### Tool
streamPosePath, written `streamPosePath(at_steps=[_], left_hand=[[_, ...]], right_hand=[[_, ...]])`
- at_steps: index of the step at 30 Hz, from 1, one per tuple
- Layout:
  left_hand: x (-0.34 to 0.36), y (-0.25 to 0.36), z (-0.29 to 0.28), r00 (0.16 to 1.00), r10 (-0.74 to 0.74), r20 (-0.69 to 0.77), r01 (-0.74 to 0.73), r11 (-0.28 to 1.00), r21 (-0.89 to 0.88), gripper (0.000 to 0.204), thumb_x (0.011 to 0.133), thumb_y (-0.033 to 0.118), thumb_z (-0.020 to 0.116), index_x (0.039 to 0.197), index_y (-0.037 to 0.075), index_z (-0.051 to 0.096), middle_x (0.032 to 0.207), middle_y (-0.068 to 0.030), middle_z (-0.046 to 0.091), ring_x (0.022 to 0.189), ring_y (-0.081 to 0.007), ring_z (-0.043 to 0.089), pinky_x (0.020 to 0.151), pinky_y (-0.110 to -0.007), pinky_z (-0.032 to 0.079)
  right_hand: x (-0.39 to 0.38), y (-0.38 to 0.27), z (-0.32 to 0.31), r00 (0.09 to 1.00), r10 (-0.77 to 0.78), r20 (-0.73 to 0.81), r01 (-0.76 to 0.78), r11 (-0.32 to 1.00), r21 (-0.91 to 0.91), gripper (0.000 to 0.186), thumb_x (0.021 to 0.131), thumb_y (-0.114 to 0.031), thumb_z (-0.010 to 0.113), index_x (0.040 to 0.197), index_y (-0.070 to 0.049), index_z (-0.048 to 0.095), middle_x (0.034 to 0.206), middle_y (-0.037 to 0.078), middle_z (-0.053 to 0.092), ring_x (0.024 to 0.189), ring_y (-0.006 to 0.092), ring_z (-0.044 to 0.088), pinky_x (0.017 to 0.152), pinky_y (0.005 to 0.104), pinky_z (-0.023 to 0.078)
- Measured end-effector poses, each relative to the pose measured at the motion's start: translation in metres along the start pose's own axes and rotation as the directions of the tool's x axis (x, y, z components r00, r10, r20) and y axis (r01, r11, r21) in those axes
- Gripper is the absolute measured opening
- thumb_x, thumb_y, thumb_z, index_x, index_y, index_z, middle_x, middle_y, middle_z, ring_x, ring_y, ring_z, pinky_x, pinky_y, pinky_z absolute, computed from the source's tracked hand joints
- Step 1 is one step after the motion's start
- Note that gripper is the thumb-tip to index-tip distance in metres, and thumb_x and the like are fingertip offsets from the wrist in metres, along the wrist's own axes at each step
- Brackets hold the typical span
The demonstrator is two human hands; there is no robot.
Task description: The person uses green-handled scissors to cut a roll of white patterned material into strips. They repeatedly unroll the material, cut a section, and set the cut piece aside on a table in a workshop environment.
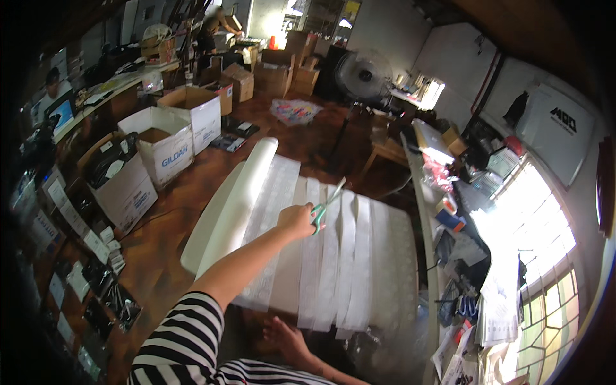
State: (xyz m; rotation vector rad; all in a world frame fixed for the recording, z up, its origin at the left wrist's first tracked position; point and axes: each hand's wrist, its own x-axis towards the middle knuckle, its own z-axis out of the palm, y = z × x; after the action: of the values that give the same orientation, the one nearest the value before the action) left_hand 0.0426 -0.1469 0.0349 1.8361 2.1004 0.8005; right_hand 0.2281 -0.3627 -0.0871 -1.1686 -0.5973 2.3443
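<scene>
My left hand (295, 220) grips scissors (317, 218) with green handles, blades pointing up and to the right over white strips (346, 263) laid lengthwise on a pale table (394, 244). The strips are printed with faint patterns, and some are rippled. A thick white roll (256, 173) lies along the table's left part, partly behind my left arm. My right hand (285, 335) is low, just past the near edge of the strips, its fingers apart and holding nothing.
Cardboard boxes (115, 192) stand on the wooden floor at left. A standing fan (364, 74) is at the back. A cluttered counter (427, 224) runs along the right beside a bright window (542, 224). Two other people (208, 42) are in the background, left and back.
</scene>
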Motion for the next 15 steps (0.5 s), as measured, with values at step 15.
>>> streamPosePath(at_steps=[15], left_hand=[[-0.395,-0.07,-0.008,0.812,-0.187,0.553,0.421,0.843,-0.334,0.04,0.073,0.041,0.07,0.092,0.006,0.063,0.076,-0.014,0.064,0.071,-0.0271,0.063,0.067,-0.036,0.047]], right_hand=[[0.035,-0.006,0.043,1.0,-0.004,0.013,0.005,0.998,-0.056,0.027,0.086,-0.028,0.065,0.097,-0.005,0.057,0.092,0.009,0.065,0.083,0.023,0.064,0.074,0.0358,0.052]])
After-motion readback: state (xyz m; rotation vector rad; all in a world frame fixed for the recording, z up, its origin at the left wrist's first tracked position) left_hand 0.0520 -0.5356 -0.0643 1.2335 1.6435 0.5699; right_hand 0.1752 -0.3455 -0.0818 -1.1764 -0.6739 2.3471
